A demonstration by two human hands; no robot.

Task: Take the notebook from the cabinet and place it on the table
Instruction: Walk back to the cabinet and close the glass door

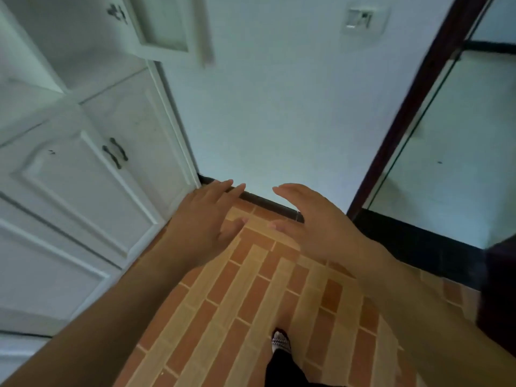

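Plainly the task is at its start. Left hand (205,219) and right hand (311,227) are held out over the floor (251,303), apart, fingers straight, holding nothing. Cabinet (69,208) stands at the left; its lower doors (115,152) are closed, and an upper glazed door (167,26) stands open. Notebook: not in view, judged to be inside the cabinet. No tabletop is seen. Fetching, carrying and placing are all left to do. No brand, label or legible writing; the wall switch (361,19) shows none readable.

We see a white cabinet (83,169) with painted, smooth, faintly satin panelled doors and dark metal handles (115,152). Our floor (251,289) is matt brick-pattern tile; the wall (279,107) looks smooth and matt.
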